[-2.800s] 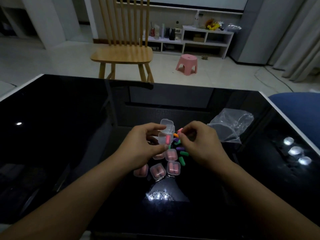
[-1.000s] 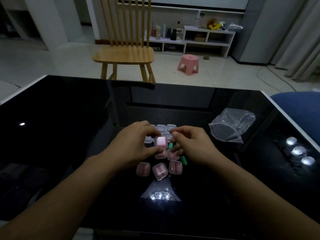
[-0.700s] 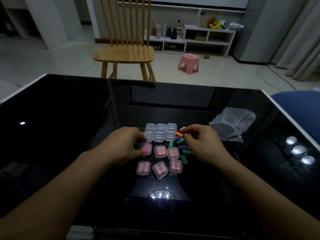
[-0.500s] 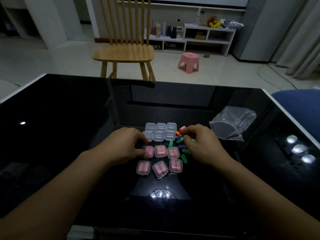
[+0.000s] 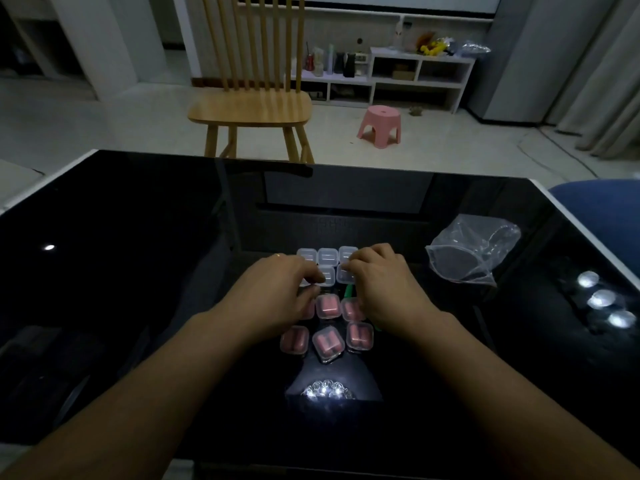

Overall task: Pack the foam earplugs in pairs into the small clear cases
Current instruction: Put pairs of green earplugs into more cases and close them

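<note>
I see the filled cases (image 5: 327,340) nearest me on the black table (image 5: 138,271): three in a near row and more behind them, each showing pink earplugs (image 5: 327,306) through the lid, the second row partly under my hands. Beyond those sit the empty cases (image 5: 327,255), clear and closed, in two rows, touching one another. A green earplug (image 5: 348,291) pokes out just beside the right hand, between the empty and filled rows (other loose ones are hidden under that hand, if there at all).

My left hand (image 5: 277,292) lies palm down over the left side of the cluster, fingers bent, their tips at the near row of empty cases; I cannot tell whether they grip a case or only touch it. My right hand (image 5: 384,285) mirrors it on the right, fingers curled down, tips touching the rightmost empty cases; whether it pinches anything I cannot tell either.

Well to the right lies a crumpled clear bag (image 5: 474,251). Beyond the table stand a wooden chair (image 5: 251,105) and a pink stool (image 5: 381,124) on the floor.
</note>
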